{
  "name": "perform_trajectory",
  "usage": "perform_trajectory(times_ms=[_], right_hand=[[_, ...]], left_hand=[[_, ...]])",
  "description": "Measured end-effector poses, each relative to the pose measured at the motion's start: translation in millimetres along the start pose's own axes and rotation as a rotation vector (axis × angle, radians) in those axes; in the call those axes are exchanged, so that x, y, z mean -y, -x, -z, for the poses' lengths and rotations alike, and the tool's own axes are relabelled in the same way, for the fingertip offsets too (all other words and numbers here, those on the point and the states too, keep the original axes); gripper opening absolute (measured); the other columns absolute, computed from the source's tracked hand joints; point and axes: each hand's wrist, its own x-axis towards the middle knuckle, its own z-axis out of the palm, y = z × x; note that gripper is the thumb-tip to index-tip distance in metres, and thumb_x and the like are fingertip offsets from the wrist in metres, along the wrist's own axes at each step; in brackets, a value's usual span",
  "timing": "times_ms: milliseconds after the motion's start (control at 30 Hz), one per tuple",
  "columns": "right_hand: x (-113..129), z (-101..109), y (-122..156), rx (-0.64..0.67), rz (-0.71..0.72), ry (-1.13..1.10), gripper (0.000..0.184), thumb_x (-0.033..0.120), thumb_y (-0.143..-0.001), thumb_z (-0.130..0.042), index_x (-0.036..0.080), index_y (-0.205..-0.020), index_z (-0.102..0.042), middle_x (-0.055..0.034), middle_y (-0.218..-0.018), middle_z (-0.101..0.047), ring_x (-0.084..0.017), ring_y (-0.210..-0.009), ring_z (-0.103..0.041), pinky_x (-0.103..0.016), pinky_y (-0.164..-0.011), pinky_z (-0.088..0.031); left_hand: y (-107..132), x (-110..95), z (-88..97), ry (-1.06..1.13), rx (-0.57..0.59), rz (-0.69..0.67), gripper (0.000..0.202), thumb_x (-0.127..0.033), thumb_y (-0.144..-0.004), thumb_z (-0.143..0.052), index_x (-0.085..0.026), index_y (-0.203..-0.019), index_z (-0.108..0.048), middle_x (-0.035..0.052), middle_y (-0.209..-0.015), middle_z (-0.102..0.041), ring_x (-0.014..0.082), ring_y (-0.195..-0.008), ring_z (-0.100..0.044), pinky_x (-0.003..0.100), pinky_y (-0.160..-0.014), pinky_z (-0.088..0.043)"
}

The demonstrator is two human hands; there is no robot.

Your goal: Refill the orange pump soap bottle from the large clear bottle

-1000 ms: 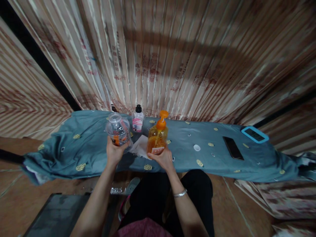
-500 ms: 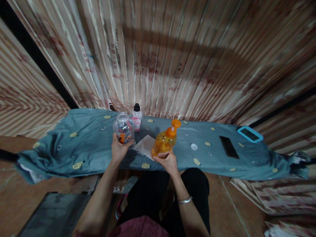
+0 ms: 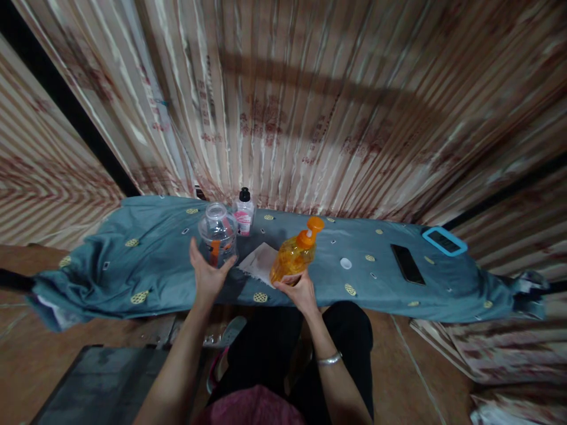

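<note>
My right hand (image 3: 301, 290) is wrapped round the lower part of an orange pump bottle (image 3: 293, 260), which leans to the right with its pump head up. Close to the clear plastic cup (image 3: 218, 236) is my left hand (image 3: 209, 274), its thumb and fingers spread apart around the cup's near side. The cup has a domed lid and orange print, and it stands on the cloth. Behind it, a small clear bottle with a black cap and pink label (image 3: 244, 213) stands upright. A white tissue (image 3: 259, 262) lies flat between the cup and the pump bottle, partly behind the latter.
A teal patterned cloth (image 3: 168, 260) covers the narrow table. To the right lie a small white round piece (image 3: 346, 264), a dark phone (image 3: 407, 264) and a blue-framed digital timer (image 3: 444, 241). Striped curtains (image 3: 283, 118) hang right behind the table.
My left hand has loosened from the cup, its fingers opening and drawing back slightly. The cup now rests on the cloth. My right hand still holds the pump bottle in nearly the same place.
</note>
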Motion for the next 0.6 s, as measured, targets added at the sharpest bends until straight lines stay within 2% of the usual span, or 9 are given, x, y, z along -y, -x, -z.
perform_trajectory(times_ms=[67, 100, 133, 200, 233, 300, 433, 533, 600], right_hand=[[0.6, 0.0, 0.7, -0.001, 0.002, -0.015, 0.073, 0.041, -0.060, -0.091, 0.016, -0.119, -0.056, -0.0084, -0.110, -0.073, -0.026, -0.099, -0.072, -0.044, -0.089, -0.057], [0.3, -0.3, 0.9, -0.003, 0.003, -0.019, 0.072, 0.041, -0.060, -0.091, 0.017, -0.119, -0.056, -0.0082, -0.110, -0.073, -0.026, -0.099, -0.071, -0.044, -0.089, -0.057], [-0.4, -0.8, 1.1, -0.005, 0.004, -0.021, 0.071, 0.042, -0.060, -0.091, 0.017, -0.118, -0.056, -0.0078, -0.108, -0.073, -0.026, -0.098, -0.071, -0.044, -0.089, -0.057], [-2.6, -2.3, 1.0, -0.012, 0.007, -0.022, 0.069, 0.045, -0.061, -0.091, 0.017, -0.115, -0.057, -0.0072, -0.105, -0.073, -0.026, -0.094, -0.072, -0.044, -0.086, -0.058], [-4.2, -3.1, 0.8, -0.014, 0.014, -0.025, 0.068, 0.046, -0.063, -0.090, 0.017, -0.114, -0.058, -0.0072, -0.104, -0.073, -0.026, -0.093, -0.072, -0.044, -0.085, -0.058], [-7.9, -4.5, 0.0, -0.009, 0.040, -0.037, 0.062, 0.049, -0.071, -0.085, 0.017, -0.117, -0.058, -0.0075, -0.106, -0.072, -0.025, -0.092, -0.071, -0.044, -0.084, -0.058], [-16.9, -6.3, -2.4, 0.042, 0.135, -0.058, 0.050, 0.045, -0.085, -0.075, 0.017, -0.123, -0.057, -0.0079, -0.111, -0.070, -0.024, -0.096, -0.070, -0.045, -0.087, -0.057], [-22.7, -4.6, -4.8, 0.069, 0.190, -0.030, 0.047, 0.038, -0.086, -0.074, 0.017, -0.125, -0.058, -0.0087, -0.117, -0.067, -0.026, -0.105, -0.067, -0.049, -0.093, -0.055], [-25.4, -1.3, -6.7, 0.086, 0.212, 0.001, 0.052, 0.036, -0.085, -0.076, 0.018, -0.129, -0.056, -0.0092, -0.120, -0.065, -0.028, -0.110, -0.065, -0.051, -0.096, -0.053]], left_hand=[[19.6, -12.8, 9.3, -0.056, -0.024, -0.108, 0.099, -0.043, -0.069, -0.082, -0.017, -0.149, -0.029, 0.0195, -0.157, -0.037, 0.0383, -0.149, -0.033, 0.058, -0.124, -0.028], [30.6, -19.8, 11.5, -0.054, 0.009, -0.169, 0.092, -0.045, -0.073, -0.079, -0.020, -0.149, -0.032, 0.0173, -0.154, -0.041, 0.0369, -0.147, -0.038, 0.058, -0.123, -0.031], [41.7, -26.9, 11.0, -0.029, 0.078, -0.226, 0.085, -0.046, -0.075, -0.078, -0.021, -0.146, -0.037, 0.0149, -0.148, -0.049, 0.0355, -0.142, -0.045, 0.057, -0.119, -0.038], [61.2, -40.5, 1.5, 0.057, 0.293, -0.261, 0.068, -0.042, -0.081, -0.073, -0.023, -0.140, -0.046, 0.0114, -0.142, -0.057, 0.0311, -0.134, -0.055, 0.053, -0.115, -0.045], [68.7, -46.6, -7.1, 0.108, 0.379, -0.239, 0.068, -0.041, -0.081, -0.073, -0.023, -0.140, -0.046, 0.0117, -0.142, -0.057, 0.0302, -0.134, -0.055, 0.052, -0.114, -0.045], [77.9, -57.1, -28.5, 0.195, 0.477, -0.169, 0.076, -0.037, -0.074, -0.079, -0.022, -0.140, -0.045, 0.0135, -0.143, -0.057, 0.0308, -0.136, -0.055, 0.050, -0.115, -0.044], [79.3, -73.0, -67.1, 0.307, 0.565, -0.022, 0.094, -0.032, -0.060, -0.087, -0.016, -0.141, -0.042, 0.0177, -0.143, -0.057, 0.0339, -0.135, -0.055, 0.051, -0.115, -0.044], [74.9, -81.1, -80.0, 0.352, 0.558, 0.035, 0.083, -0.025, -0.059, -0.086, -0.016, -0.133, -0.048, 0.0157, -0.133, -0.064, 0.0318, -0.125, -0.063, 0.050, -0.109, -0.049], [72.2, -82.8, -82.3, 0.369, 0.543, 0.051, 0.072, -0.024, -0.062, -0.084, -0.017, -0.126, -0.053, 0.0118, -0.123, -0.069, 0.0294, -0.117, -0.067, 0.048, -0.104, -0.052]])
